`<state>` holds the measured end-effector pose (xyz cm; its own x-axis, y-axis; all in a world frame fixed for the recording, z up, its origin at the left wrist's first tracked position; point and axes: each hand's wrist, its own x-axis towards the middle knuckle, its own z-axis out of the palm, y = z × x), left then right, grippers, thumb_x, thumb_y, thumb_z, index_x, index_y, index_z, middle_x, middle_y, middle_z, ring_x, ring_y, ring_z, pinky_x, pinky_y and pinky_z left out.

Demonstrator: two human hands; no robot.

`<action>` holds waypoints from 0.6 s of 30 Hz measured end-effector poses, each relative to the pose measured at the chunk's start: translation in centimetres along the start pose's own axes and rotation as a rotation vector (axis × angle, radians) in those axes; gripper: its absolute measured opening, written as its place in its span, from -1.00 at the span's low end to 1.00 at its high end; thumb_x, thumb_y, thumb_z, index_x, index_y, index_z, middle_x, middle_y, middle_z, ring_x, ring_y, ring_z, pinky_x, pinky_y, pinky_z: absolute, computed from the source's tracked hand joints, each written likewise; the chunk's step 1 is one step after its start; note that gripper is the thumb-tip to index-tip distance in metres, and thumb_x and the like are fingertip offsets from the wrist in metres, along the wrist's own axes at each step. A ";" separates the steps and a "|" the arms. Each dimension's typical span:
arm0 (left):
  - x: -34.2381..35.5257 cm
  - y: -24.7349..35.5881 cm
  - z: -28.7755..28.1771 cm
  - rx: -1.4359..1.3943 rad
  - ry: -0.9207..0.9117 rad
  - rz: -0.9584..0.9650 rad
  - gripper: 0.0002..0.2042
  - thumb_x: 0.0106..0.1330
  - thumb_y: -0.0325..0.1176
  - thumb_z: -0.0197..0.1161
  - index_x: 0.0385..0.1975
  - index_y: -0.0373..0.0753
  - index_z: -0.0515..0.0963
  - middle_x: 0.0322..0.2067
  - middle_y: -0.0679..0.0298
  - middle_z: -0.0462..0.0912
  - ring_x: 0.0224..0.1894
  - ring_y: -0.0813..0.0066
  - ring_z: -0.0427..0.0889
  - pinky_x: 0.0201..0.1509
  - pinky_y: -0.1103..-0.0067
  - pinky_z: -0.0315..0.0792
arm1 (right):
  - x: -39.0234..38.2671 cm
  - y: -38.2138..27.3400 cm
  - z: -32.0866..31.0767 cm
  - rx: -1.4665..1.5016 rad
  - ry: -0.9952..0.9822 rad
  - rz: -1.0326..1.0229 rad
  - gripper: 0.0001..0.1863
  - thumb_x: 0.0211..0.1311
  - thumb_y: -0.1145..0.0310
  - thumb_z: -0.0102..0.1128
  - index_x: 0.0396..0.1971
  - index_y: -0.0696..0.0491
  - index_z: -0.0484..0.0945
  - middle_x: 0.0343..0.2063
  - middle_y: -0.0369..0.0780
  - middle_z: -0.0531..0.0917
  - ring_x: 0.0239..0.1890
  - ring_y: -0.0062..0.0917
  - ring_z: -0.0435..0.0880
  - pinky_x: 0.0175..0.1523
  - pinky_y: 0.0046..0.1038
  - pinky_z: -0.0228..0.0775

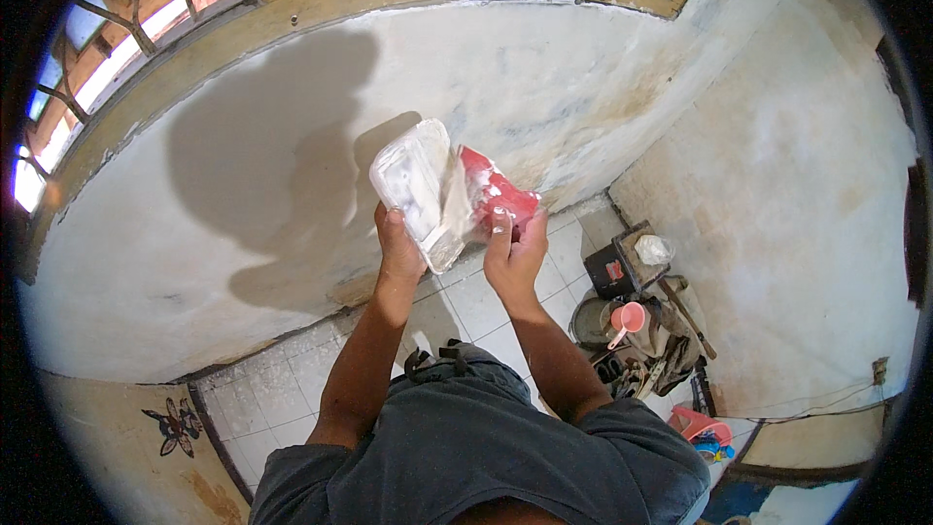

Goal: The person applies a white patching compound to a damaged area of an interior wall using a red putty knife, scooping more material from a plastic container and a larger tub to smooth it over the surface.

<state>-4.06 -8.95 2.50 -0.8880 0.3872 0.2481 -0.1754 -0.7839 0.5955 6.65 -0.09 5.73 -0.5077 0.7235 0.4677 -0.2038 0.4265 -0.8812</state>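
- Two pale walls (544,78) are meeting at a corner beyond the hands; the tray is casting a shadow on the nearer one. A knock against it seems possible if the arms swing wide, though the exact gap is not showing clearly.
- The tiled floor (476,306) is lying directly below the tray. Dropped paste would probably smear the tiles and make them slippery underfoot; a tipped tray would be the cause.
- The black bucket (607,273), with a white bag (654,251) on top, is standing near the corner, and a pink dipper (630,318) is resting among the clutter beside it. A careless step to the right could upset these things.
- The white tray (413,185) is tilting in front of the body, above the floor. The left hand (399,248) is gripping its lower left edge only, so pressure on the far side could twist it loose.
- The right hand (516,251) is closing on a red scraper (494,187), thumb uppermost. White smears are coating both thumb and scraper; a slick grip could let it slip. Blur is hiding whether its pale edge is touching the tray.
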 end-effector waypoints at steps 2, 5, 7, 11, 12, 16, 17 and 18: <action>-0.2 0.5 1.0 -0.030 -0.026 -0.014 -0.09 -0.03 0.21 0.36 0.17 -0.40 0.25 0.05 0.13 0.45 0.08 0.30 0.49 0.16 0.38 0.42 | 0.6 1.2 -0.6 -0.080 0.012 -0.089 -0.78 0.30 0.40 0.07 -0.20 0.24 0.36 -0.41 -0.18 0.57 -0.41 -0.63 0.51 -0.32 -0.55 0.37; -0.1 0.6 1.8 -0.080 -0.053 0.000 -0.12 -0.02 0.17 0.37 0.16 -0.40 0.26 0.05 0.13 0.46 0.07 0.29 0.50 0.16 0.37 0.43 | 1.1 1.0 -0.4 -0.062 0.032 -0.141 -0.76 0.31 0.38 0.07 -0.21 0.25 0.35 -0.44 -0.16 0.58 -0.46 -0.62 0.54 -0.40 -0.53 0.38; 0.0 0.6 1.9 -0.101 -0.056 0.025 -0.14 -0.02 0.15 0.37 0.15 -0.40 0.27 0.04 0.13 0.46 0.07 0.29 0.51 0.16 0.37 0.43 | 1.1 0.3 0.0 0.034 0.043 -0.101 -0.78 0.32 0.39 0.05 -0.20 0.24 0.35 -0.41 -0.17 0.59 -0.45 -0.64 0.54 -0.39 -0.54 0.38; 0.0 0.6 1.9 0.015 0.003 0.057 -0.16 0.00 0.13 0.36 0.14 -0.41 0.27 0.02 0.15 0.47 0.06 0.31 0.52 0.15 0.38 0.43 | 0.5 -0.1 0.5 0.130 0.092 0.032 -0.80 0.33 0.45 0.00 -0.13 0.22 0.35 -0.32 -0.21 0.57 -0.39 -0.67 0.53 -0.32 -0.57 0.39; 0.0 0.6 2.0 0.047 0.012 0.093 -0.16 0.00 0.13 0.36 0.14 -0.41 0.27 0.01 0.15 0.48 0.05 0.31 0.52 0.15 0.38 0.43 | 0.3 0.0 0.4 0.113 0.083 0.070 -0.79 0.33 0.47 -0.01 -0.10 0.22 0.35 -0.30 -0.21 0.56 -0.36 -0.67 0.52 -0.28 -0.59 0.40; 0.0 0.2 2.0 0.056 0.022 0.129 -0.16 0.00 0.14 0.36 0.12 -0.42 0.27 0.01 0.16 0.48 0.04 0.31 0.52 0.14 0.39 0.44 | -0.7 -1.0 0.7 0.186 0.107 0.120 -0.77 0.34 0.47 -0.03 -0.07 0.22 0.34 -0.31 -0.21 0.56 -0.35 -0.67 0.52 -0.25 -0.60 0.39; 0.0 0.1 1.7 0.049 0.014 0.122 -0.15 0.00 0.15 0.36 0.13 -0.42 0.27 0.01 0.15 0.47 0.04 0.31 0.52 0.14 0.39 0.43 | -0.8 -0.8 0.7 0.187 0.118 0.133 -0.80 0.33 0.46 -0.01 -0.11 0.20 0.34 -0.32 -0.24 0.54 -0.33 -0.68 0.50 -0.22 -0.59 0.38; 0.0 0.0 1.6 0.041 0.006 0.116 -0.14 -0.01 0.17 0.35 0.13 -0.42 0.27 0.01 0.15 0.47 0.04 0.31 0.52 0.14 0.39 0.43 | -0.9 -0.7 0.7 0.187 0.129 0.146 -0.84 0.33 0.46 0.00 -0.15 0.18 0.35 -0.32 -0.27 0.52 -0.31 -0.68 0.48 -0.20 -0.59 0.36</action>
<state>-3.42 -8.15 3.67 -0.9036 0.2926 0.3128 -0.0541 -0.8025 0.5942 6.65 -1.41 5.87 -0.4346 0.8385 0.3288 -0.2934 0.2134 -0.9319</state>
